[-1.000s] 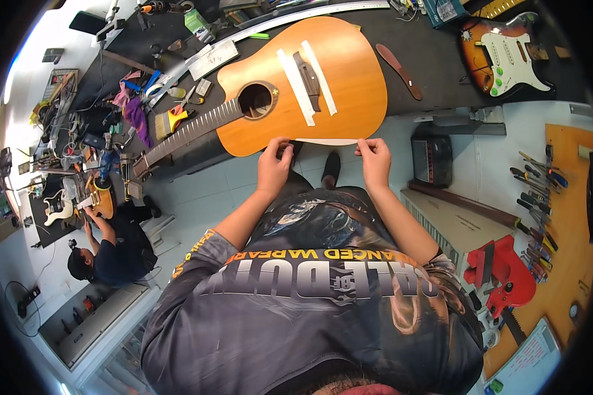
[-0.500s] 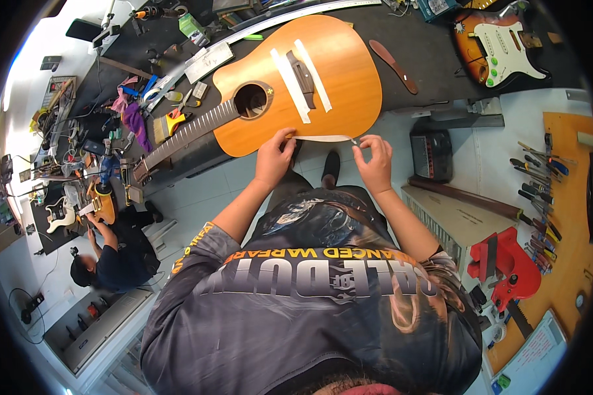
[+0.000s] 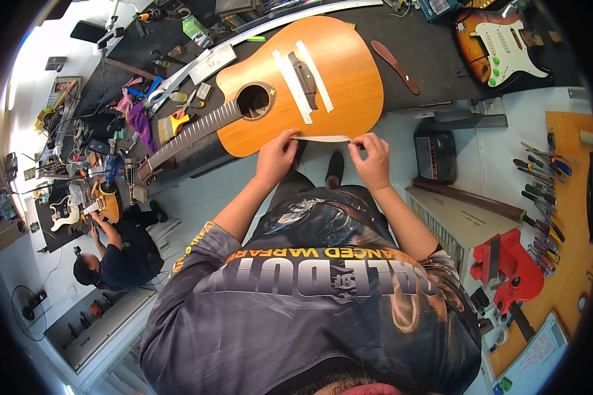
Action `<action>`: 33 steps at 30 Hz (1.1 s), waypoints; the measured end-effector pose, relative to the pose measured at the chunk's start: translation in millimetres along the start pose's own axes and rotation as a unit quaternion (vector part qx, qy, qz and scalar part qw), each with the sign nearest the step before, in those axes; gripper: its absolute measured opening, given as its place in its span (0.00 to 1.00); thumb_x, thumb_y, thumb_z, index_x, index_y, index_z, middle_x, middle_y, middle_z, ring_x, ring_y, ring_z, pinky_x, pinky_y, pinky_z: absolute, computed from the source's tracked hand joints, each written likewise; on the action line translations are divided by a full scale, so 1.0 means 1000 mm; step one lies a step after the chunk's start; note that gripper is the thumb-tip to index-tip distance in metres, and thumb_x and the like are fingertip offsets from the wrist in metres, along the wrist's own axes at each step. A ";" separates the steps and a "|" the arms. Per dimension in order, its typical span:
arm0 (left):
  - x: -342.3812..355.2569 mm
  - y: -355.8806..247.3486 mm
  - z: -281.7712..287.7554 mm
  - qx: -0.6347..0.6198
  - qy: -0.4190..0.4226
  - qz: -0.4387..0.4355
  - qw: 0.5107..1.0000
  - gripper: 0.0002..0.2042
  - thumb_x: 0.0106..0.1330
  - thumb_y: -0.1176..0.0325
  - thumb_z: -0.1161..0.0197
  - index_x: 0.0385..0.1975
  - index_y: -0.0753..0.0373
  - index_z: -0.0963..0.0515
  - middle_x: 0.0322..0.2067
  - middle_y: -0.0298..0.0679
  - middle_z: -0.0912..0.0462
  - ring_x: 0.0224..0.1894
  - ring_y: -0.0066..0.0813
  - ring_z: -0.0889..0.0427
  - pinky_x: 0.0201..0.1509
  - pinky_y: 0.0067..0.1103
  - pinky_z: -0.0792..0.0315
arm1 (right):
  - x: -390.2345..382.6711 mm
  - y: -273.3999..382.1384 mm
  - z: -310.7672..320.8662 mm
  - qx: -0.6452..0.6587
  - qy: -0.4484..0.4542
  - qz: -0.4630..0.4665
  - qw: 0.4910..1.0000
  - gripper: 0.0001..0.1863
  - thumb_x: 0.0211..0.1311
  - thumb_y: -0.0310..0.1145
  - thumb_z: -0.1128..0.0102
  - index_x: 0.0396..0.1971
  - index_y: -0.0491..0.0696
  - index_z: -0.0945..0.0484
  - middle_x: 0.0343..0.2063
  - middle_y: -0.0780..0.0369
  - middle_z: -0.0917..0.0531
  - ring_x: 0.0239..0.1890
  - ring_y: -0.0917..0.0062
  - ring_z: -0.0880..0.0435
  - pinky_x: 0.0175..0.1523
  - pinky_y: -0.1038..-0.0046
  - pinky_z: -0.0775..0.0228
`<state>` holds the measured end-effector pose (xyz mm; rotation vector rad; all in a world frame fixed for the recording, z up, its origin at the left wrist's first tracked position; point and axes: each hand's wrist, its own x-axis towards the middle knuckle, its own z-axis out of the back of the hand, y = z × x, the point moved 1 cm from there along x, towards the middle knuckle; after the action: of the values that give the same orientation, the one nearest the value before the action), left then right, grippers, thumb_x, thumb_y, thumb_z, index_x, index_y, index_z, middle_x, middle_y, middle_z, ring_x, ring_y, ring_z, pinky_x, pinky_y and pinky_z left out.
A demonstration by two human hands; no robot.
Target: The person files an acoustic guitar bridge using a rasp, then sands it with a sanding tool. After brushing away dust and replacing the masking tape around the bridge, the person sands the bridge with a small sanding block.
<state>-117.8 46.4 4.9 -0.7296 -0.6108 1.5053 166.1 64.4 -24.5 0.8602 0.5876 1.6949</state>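
An acoustic guitar [image 3: 349,62] with a natural wood top lies on the dark bench, its neck pointing to the lower left. Two strips of white masking tape [image 3: 315,76] flank its dark bridge [image 3: 304,78]. A loose strip of masking tape [image 3: 323,139] is stretched between my hands at the guitar's near edge. One end is pinched in my left hand [image 3: 278,157], close against the body's side. My right hand [image 3: 371,158] grips the other end between thumb and fingers, just off the guitar.
A brown leather-like strap [image 3: 395,67] lies right of the guitar, and a sunburst electric guitar [image 3: 501,49] beyond it. A yellow brush [image 3: 172,125] and cluttered tools sit left. At lower left, another person [image 3: 122,257] works on a guitar. A red guitar body [image 3: 517,276] is at right.
My right hand has moved slightly left and now pinches the tape's end, which showed loose near its fingertips before. My left hand keeps its hold.
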 end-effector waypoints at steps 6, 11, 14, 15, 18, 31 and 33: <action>0.015 -0.045 0.005 0.086 0.077 -0.170 0.979 0.23 0.66 0.75 0.31 0.62 0.54 0.17 0.49 0.42 0.16 0.52 0.45 0.17 0.59 0.35 0.23 | 0.006 0.018 0.011 -0.012 0.032 0.075 0.997 0.09 0.63 0.31 0.27 0.35 0.50 0.22 0.37 0.65 0.17 0.45 0.65 0.17 0.60 0.60 0.33; 0.037 -0.052 -0.003 0.067 0.189 -0.233 0.952 0.18 0.59 0.76 0.32 0.50 0.56 0.14 0.54 0.38 0.17 0.64 0.45 0.24 0.70 0.41 0.31 | 0.015 0.049 0.023 0.113 0.081 0.089 0.986 0.09 0.62 0.28 0.29 0.34 0.48 0.24 0.36 0.62 0.17 0.44 0.62 0.18 0.57 0.61 0.29; 0.055 -0.038 0.008 0.080 0.267 -0.194 0.940 0.14 0.58 0.74 0.33 0.44 0.59 0.12 0.49 0.40 0.15 0.61 0.46 0.21 0.67 0.39 0.28 | 0.020 0.069 0.022 0.205 0.111 0.075 0.970 0.09 0.62 0.25 0.32 0.33 0.47 0.26 0.34 0.60 0.18 0.41 0.64 0.18 0.52 0.65 0.27; 0.057 -0.035 0.014 0.081 0.267 -0.194 0.941 0.14 0.58 0.74 0.33 0.44 0.59 0.12 0.49 0.40 0.15 0.61 0.46 0.21 0.67 0.39 0.28 | 0.020 0.072 0.021 0.263 0.120 0.021 0.957 0.08 0.64 0.25 0.32 0.33 0.47 0.26 0.33 0.61 0.18 0.39 0.69 0.19 0.50 0.68 0.27; 0.060 -0.025 0.036 -0.010 0.346 -0.051 0.937 0.07 0.67 0.70 0.29 0.42 0.63 0.14 0.42 0.41 0.16 0.49 0.41 0.16 0.57 0.31 0.23 | 0.025 0.077 0.020 0.380 0.132 -0.101 0.910 0.09 0.69 0.25 0.33 0.34 0.46 0.27 0.34 0.64 0.17 0.38 0.77 0.20 0.50 0.72 0.27; 0.081 -0.006 0.108 -0.243 0.365 0.135 0.889 0.07 0.75 0.74 0.32 0.48 0.66 0.13 0.40 0.31 0.11 0.43 0.20 0.15 0.51 0.22 0.21 | 0.050 0.064 0.026 0.618 0.209 -0.284 0.703 0.10 0.78 0.34 0.33 0.49 0.46 0.21 0.41 0.62 0.13 0.49 0.77 0.14 0.60 0.72 0.24; 0.094 -0.003 0.114 -0.235 0.358 0.136 0.893 0.06 0.75 0.74 0.31 0.46 0.66 0.13 0.38 0.31 0.12 0.41 0.20 0.16 0.50 0.21 0.22 | 0.052 0.059 0.021 0.600 0.200 -0.289 0.719 0.10 0.78 0.35 0.34 0.48 0.46 0.20 0.40 0.63 0.13 0.48 0.78 0.14 0.59 0.73 0.24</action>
<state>-202.1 145.8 73.8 -1.7079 -0.3011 1.2013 140.5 96.3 45.5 0.9743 2.1447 0.7335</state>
